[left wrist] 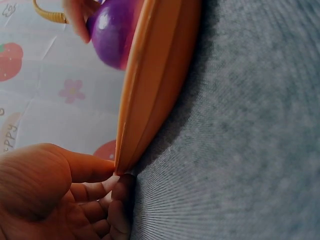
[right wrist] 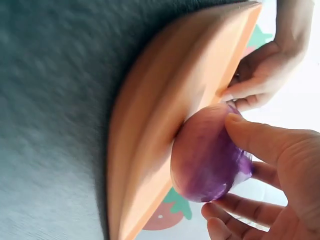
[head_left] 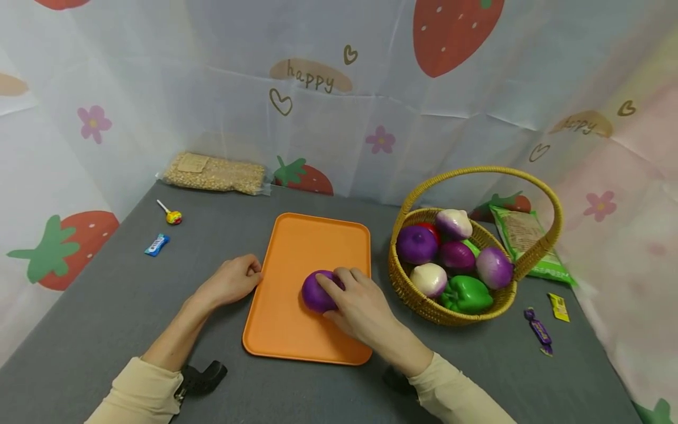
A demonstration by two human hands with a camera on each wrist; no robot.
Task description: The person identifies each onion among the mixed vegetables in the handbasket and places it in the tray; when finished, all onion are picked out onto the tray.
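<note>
We see the right hand point(head_left: 360, 306) cupped over a purple onion point(head_left: 318, 291), fingers and thumb curled round it, so the grip is closed on the toy vegetable. The onion sits on the orange tray point(head_left: 312, 247), in the tray's near half, a little right of its middle. From the right wrist view the onion point(right wrist: 207, 155) rests against the tray's floor point(right wrist: 165, 120), with the thumb on one flank and the fingers point(right wrist: 245, 212) wrapped under the other. The onion is nearly round, so we cannot tell which way its long axis or tip points; the hand hides most of it.

The tray's long axis runs away from us, from the near edge of the grey table point(head_left: 106, 306) toward the strawberry-print backdrop point(head_left: 212, 88).

The left hand point(head_left: 233, 280) lies at the tray's left edge, fingers loosely curled; the left wrist view shows the fingertips point(left wrist: 107, 187) touching the tray's rim point(left wrist: 145, 100), not clasping it.

Just right of the tray stands a wicker basket point(head_left: 424, 300) with more purple and white onions and a green pepper point(head_left: 466, 293). A lollipop point(head_left: 172, 216) and a blue wrapped sweet point(head_left: 156, 244) lie well to the left
</note>
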